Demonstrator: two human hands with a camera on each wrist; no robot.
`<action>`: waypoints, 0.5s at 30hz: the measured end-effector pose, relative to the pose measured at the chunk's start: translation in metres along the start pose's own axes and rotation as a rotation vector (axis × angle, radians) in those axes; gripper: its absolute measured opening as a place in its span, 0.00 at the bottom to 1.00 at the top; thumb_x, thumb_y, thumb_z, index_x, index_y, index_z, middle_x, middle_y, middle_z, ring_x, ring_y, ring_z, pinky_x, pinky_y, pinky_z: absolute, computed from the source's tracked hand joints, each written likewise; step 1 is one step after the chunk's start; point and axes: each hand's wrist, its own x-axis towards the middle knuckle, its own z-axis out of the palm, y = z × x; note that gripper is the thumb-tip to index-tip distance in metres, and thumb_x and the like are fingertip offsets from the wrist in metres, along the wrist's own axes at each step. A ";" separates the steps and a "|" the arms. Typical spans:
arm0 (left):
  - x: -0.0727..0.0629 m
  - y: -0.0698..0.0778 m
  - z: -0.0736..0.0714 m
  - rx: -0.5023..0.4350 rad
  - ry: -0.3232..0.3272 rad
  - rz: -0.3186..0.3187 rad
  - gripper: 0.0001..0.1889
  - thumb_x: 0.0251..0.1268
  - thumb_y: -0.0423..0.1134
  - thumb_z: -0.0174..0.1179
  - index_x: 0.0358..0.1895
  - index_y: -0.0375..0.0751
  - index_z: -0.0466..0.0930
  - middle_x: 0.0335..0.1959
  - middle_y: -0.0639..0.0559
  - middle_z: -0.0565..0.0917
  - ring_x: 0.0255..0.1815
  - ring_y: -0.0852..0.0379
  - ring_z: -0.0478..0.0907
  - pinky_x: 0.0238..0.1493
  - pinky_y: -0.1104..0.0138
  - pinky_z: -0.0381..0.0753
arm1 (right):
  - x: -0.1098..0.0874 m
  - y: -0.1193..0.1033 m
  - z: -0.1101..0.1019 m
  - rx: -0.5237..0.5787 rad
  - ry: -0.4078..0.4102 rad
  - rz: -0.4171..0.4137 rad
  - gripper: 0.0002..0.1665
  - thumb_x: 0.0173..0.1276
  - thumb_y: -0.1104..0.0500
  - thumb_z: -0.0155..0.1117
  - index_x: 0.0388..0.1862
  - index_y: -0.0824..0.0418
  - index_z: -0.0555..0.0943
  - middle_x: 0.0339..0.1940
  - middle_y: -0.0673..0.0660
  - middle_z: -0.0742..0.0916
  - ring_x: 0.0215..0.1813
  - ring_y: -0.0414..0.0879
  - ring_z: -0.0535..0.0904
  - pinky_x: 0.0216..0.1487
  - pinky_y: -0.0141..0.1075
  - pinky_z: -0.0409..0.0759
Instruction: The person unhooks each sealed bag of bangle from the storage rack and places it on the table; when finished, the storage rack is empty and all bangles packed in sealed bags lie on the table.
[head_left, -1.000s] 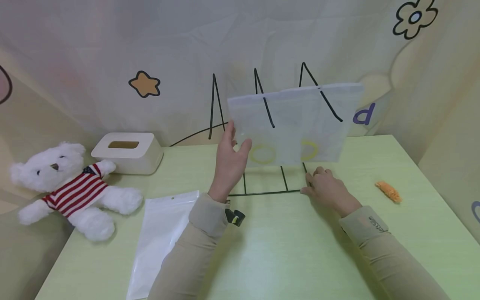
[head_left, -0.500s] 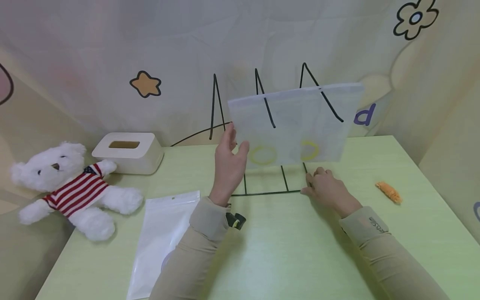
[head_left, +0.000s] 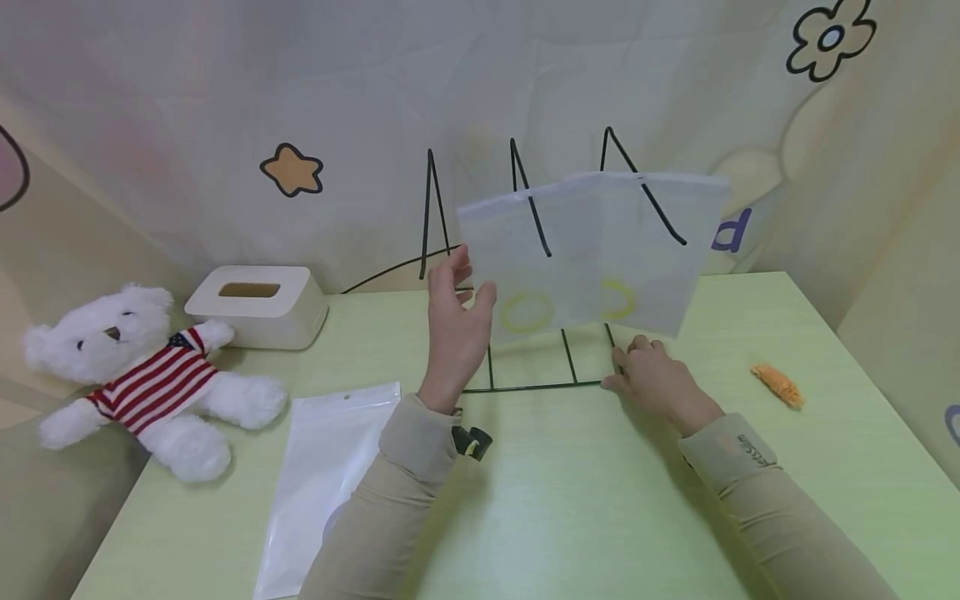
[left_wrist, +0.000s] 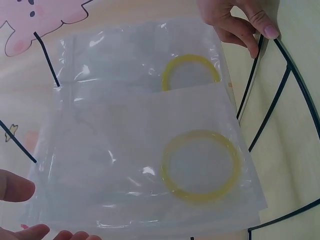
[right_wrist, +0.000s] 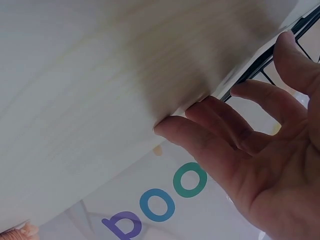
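Note:
A black wire rack [head_left: 534,387] stands on the table, with tall prongs rising at its back. Two translucent plastic bags, a left bag [head_left: 540,275] and a right bag [head_left: 660,267], hang from its prongs, each marked with a yellow ring; the left one partly overlaps the other. My left hand [head_left: 459,337] is raised beside the left bag's outer edge, thumb and fingers apart. Down at the rack's front right corner, my right hand [head_left: 658,379] pinches the base wire between thumb and index finger, its other fingers touching the table in the right wrist view.
On the left lie a white flat packet [head_left: 322,467] and a white teddy bear [head_left: 150,375] in a striped shirt, near a white tissue box [head_left: 258,308]. A small orange bundle [head_left: 778,384] lies at right. A printed curtain [head_left: 360,92] hangs behind.
The right bag has swung, its outer edge now lower and tilted away from the left bag. The left hand's fingers have curled slightly; the right hand stays at the rack corner.

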 end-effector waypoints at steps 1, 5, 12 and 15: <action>0.000 0.000 0.000 0.001 0.001 0.000 0.29 0.69 0.34 0.50 0.72 0.38 0.58 0.64 0.49 0.65 0.63 0.53 0.63 0.60 0.62 0.68 | 0.000 0.000 0.000 0.000 0.002 -0.002 0.31 0.72 0.49 0.60 0.63 0.71 0.73 0.53 0.71 0.74 0.49 0.64 0.69 0.35 0.58 0.78; 0.000 0.002 0.000 0.014 0.005 -0.006 0.30 0.68 0.34 0.50 0.73 0.38 0.58 0.62 0.48 0.65 0.62 0.51 0.64 0.59 0.62 0.68 | 0.000 0.001 0.001 -0.001 0.012 -0.008 0.27 0.72 0.49 0.60 0.58 0.70 0.76 0.52 0.70 0.74 0.50 0.65 0.69 0.33 0.58 0.78; 0.000 0.002 0.001 0.009 0.017 -0.009 0.31 0.67 0.33 0.51 0.74 0.41 0.58 0.59 0.47 0.65 0.61 0.49 0.64 0.57 0.62 0.69 | 0.000 0.000 0.001 -0.012 0.022 -0.018 0.21 0.72 0.49 0.60 0.48 0.66 0.77 0.52 0.70 0.74 0.49 0.66 0.69 0.31 0.57 0.78; 0.000 0.001 0.002 0.005 0.034 0.017 0.30 0.67 0.32 0.50 0.73 0.38 0.60 0.60 0.47 0.66 0.60 0.50 0.65 0.56 0.61 0.70 | 0.000 0.000 0.001 -0.017 0.020 -0.016 0.22 0.72 0.49 0.60 0.50 0.67 0.78 0.52 0.70 0.74 0.50 0.66 0.69 0.32 0.57 0.78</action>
